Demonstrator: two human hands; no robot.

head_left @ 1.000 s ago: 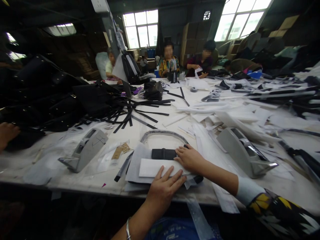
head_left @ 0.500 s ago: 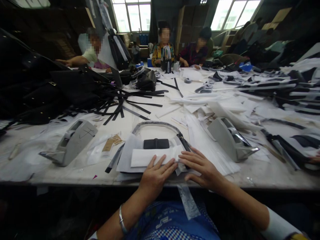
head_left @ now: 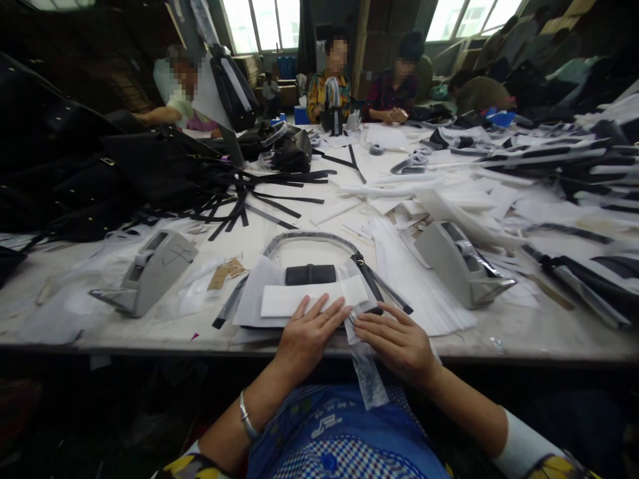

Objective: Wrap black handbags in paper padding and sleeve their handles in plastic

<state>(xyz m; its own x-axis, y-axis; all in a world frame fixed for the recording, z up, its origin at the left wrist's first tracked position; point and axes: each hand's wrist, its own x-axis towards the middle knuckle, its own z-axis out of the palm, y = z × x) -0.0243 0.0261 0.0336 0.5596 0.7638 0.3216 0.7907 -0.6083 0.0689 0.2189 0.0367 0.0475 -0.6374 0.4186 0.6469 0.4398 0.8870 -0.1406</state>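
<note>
A black handbag lies flat at the table's front edge, its curved handle (head_left: 314, 235) in clear wrap pointing away from me. White foam sheet (head_left: 252, 289) covers most of its body, leaving a black flap tab (head_left: 310, 273) showing. My left hand (head_left: 310, 330) lies open, fingers spread, on a folded white foam strip (head_left: 292, 301) across the bag. Beside it, my right hand (head_left: 399, 339) rests with fingers stretched out at the strip's lower right end. Under its fingertips runs a clear plastic tape strip (head_left: 368, 379), hanging over the table edge onto my blue apron.
Grey tape dispensers stand on the left (head_left: 154, 273) and right (head_left: 459, 266). Black straps (head_left: 244, 199) and a heap of black bags (head_left: 100, 159) lie at left. White foam sheets (head_left: 399, 279) spread at right. Co-workers sit across the table.
My right hand has shifted down and slightly left, its fingers closer to the clear tape. The left hand stays on the foam strip. The head view has tilted down slightly.
</note>
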